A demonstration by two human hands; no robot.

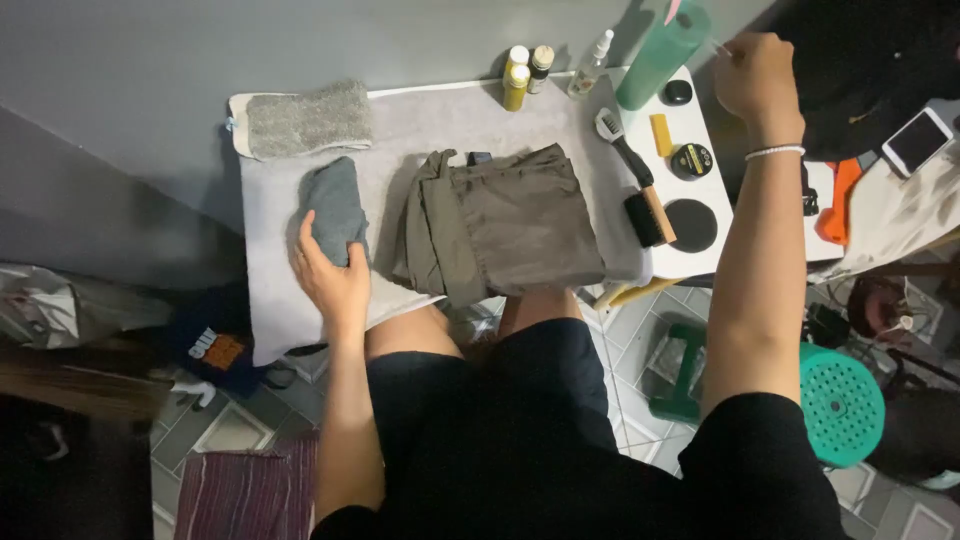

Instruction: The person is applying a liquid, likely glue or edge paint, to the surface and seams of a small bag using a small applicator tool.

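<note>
Left hand (335, 280): fingers flat, unclenched, pressing grey cloth (335, 205); olive shorts (505, 225) beside fingertips. Right hand (755, 75): fingers pinched near green bottle (662, 50); grasped item indiscernible. Step: smoothing folded laundry.

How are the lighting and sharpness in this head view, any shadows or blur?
Head view: dim, cool light; the olive garment and left hand are fairly sharp; the raised right hand is slightly soft; dark shadow lies on the floor at lower left; wide-angle bending at the edges.

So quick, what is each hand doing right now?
Left hand: open, resting on the folded grey cloth.
Right hand: closed, pinching something thin; cannot tell what.
</note>
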